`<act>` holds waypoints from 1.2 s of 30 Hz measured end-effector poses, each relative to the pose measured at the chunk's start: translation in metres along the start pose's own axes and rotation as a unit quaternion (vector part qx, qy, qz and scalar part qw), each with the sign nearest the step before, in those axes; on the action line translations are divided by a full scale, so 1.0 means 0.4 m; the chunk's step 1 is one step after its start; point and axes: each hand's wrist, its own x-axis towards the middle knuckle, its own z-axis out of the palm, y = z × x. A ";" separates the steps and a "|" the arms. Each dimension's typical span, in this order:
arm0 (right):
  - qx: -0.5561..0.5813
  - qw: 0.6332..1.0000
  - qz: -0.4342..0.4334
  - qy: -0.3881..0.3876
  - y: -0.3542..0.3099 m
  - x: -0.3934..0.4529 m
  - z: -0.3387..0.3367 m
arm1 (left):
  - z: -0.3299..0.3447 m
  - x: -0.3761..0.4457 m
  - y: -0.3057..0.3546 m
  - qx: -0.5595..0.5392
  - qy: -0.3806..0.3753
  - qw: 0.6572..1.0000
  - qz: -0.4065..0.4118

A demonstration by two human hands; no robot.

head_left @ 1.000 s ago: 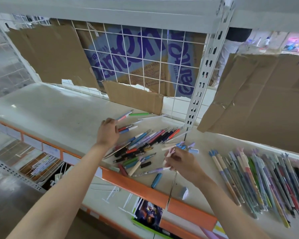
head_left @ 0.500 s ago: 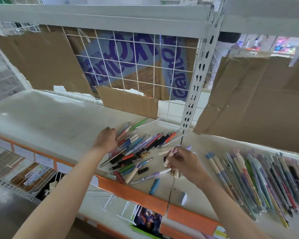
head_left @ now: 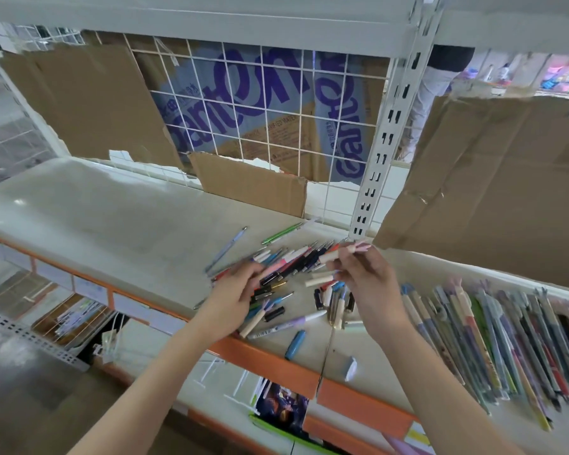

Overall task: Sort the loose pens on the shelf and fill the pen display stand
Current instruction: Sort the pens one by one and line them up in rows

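A heap of loose pens (head_left: 298, 266) in many colours lies on the white shelf (head_left: 112, 224). My left hand (head_left: 234, 298) reaches into the heap's near left side, its straight fingers lying on the pens. My right hand (head_left: 372, 287) is raised above the heap and pinches a cream pen with a pink end (head_left: 344, 252) at its fingertips. To the right, a row of sorted pens (head_left: 506, 339) lies side by side. A green pen (head_left: 281, 234) and a pale blue pen (head_left: 227, 249) lie apart at the back. No pen display stand is in view.
A slotted white upright (head_left: 385, 142) and a wire grid back the shelf, with torn cardboard (head_left: 490, 178) at the right. The orange front edge (head_left: 358, 399) runs below my arms. A blue cap (head_left: 295, 344) and a small white piece (head_left: 350, 369) lie near it. Lower shelves hold stock.
My right hand has lifted a cream pen up off the shelf. My left hand has slid toward me across the heap, spreading the pens.
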 end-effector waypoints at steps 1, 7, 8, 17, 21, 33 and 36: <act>0.011 1.000 -0.008 0.000 -0.007 -0.001 0.002 | 0.005 -0.011 0.008 -0.010 -0.009 1.000 0.011; -0.027 0.999 -0.040 0.000 -0.024 -0.007 0.006 | 0.006 -0.019 0.035 -0.037 -0.022 0.999 0.018; -0.032 0.999 -0.044 0.001 -0.023 -0.008 0.007 | 0.005 -0.020 0.037 -0.040 -0.022 0.999 0.019; -0.073 0.996 -0.021 -0.040 -0.014 -0.018 0.026 | 0.009 -0.020 0.055 -0.079 -0.037 0.996 0.021; -0.043 0.999 0.006 -0.030 -0.004 -0.030 0.049 | 0.021 -0.002 0.079 -0.202 -0.065 0.974 -0.075; -0.182 0.982 -0.043 -0.014 -0.056 0.009 0.004 | 0.031 0.026 0.099 -0.111 -0.082 0.985 -0.100; -0.428 0.900 -0.078 0.018 -0.034 0.022 -0.082 | 0.033 0.006 0.049 0.019 -0.045 0.996 -0.072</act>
